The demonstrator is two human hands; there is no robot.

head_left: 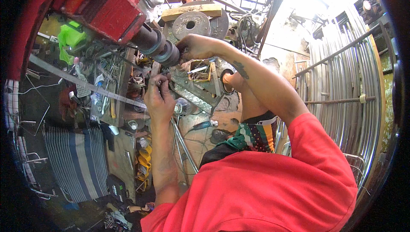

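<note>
A red machine with a dark stepped spindle juts in from the upper left. My right hand is bent around the far side of the spindle's end, its fingers curled and partly hidden there. Below the spindle, my left hand is closed in a pinch, its fingertips at a small dark piece that I cannot make out. A pale flat bar shows just above those fingertips. Under my hands is a metal surface with a raised tread pattern.
Beyond my right hand lie a round metal disc and a wooden block. A tray of small parts sits nearby. Long metal tubes fill a rack at right. A power tool lies on the floor; a striped cloth is lower left.
</note>
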